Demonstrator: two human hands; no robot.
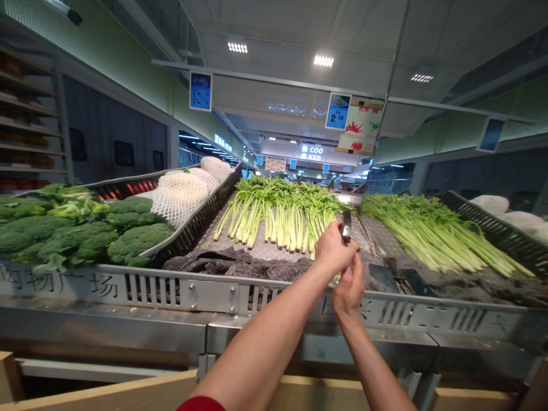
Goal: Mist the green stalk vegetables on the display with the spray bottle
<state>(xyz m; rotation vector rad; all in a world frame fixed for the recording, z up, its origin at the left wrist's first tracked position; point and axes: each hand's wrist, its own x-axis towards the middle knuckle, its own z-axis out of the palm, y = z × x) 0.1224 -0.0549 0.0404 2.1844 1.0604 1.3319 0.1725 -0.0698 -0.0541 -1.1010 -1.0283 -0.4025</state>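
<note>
My left hand reaches in from the lower left, its fingers closed around a small dark object with a shiny edge; its kind is unclear. Close below it, my right hand is raised with curled fingers, the fingertips meeting the left hand. What the right fingers hold, if anything, is hidden. Just beyond both hands, celery lies in a row in a crate, leaves to the back and pale stalk ends toward me. A dark crumpled cloth lies along the crate's front.
Broccoli fills the crate at left, beside produce in white foam netting. The grey crate wall runs across the front. A mirror-like panel at right shows more celery. A flat dark item lies right of my hands. Price signs hang above.
</note>
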